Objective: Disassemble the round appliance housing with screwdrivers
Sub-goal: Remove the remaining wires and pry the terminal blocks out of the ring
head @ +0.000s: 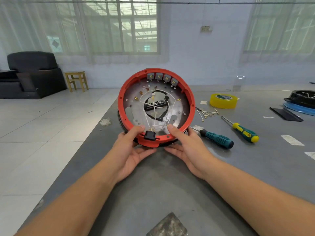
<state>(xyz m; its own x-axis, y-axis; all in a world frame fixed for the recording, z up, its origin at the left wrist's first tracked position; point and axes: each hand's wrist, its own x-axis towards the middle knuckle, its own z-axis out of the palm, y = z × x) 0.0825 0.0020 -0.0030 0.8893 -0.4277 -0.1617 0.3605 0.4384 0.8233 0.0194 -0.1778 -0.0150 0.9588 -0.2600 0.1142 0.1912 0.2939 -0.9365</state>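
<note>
The round housing (156,106) is held tilted at the frame's centre, just above the grey surface (170,184); both the left hand (131,150) and right hand (187,147) are closed on its stiff red rim, judged the safest hold; its loose white wires look fragile.

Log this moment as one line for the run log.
both hands tilt red housing on table | screwdrivers idle
</note>
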